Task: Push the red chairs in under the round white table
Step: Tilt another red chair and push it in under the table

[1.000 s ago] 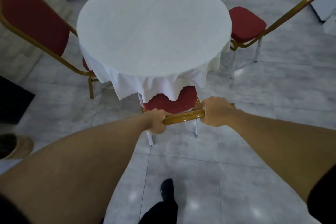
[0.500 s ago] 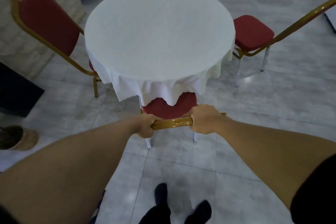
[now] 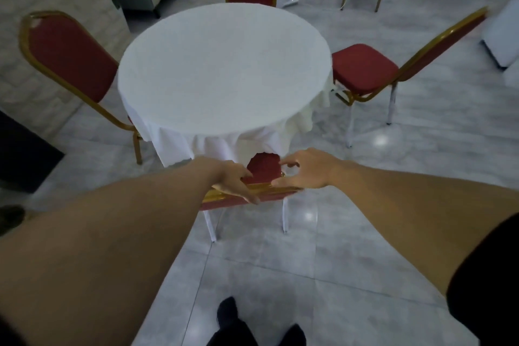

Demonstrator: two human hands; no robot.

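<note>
Near chair (image 3: pixel 264 170): seat tucked under tabletop (image 3: pixel 224 64), backrest rail running left-right. Left hand (image 3: pixel 234 180) and right hand (image 3: pixel 307 170): grips open, fingers loose on rail. Side chair (image 3: pixel 365 69): seat still out, rightward, nearer right hand.

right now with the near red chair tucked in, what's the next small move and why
Probably lift both hands away and turn toward the red chair with the gold frame on the right. The near red chair already has its seat under the round white table's cloth, and the left hand and right hand are open on its top rail, while the right one's seat stands clear of the table.
</note>
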